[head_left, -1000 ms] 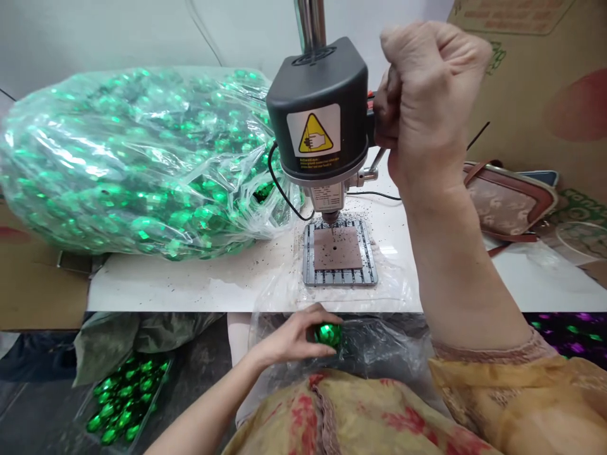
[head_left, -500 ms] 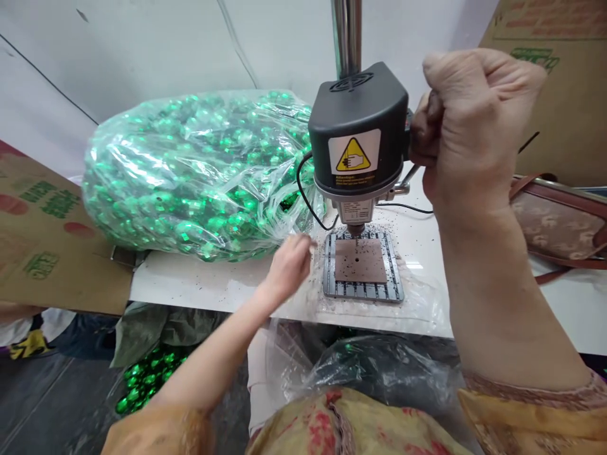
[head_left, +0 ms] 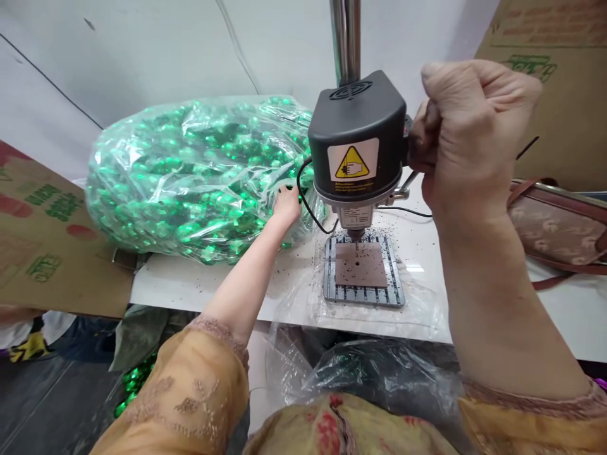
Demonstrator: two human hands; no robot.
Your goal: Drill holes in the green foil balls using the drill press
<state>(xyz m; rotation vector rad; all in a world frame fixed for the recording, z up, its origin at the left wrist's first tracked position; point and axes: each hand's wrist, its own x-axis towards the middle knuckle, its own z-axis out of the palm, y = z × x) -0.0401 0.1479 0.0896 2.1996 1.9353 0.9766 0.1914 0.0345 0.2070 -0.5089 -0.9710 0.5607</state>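
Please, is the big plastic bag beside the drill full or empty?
Largely full: shiny green balls fill out the clear plastic bag along most of its length. The left hand is at its right end.

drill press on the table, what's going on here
The person's left hand is at the right end of a clear bag of shiny green balls. The right hand is closed beside the drill press; its grip is hidden. A brown plate lies on the slotted base.
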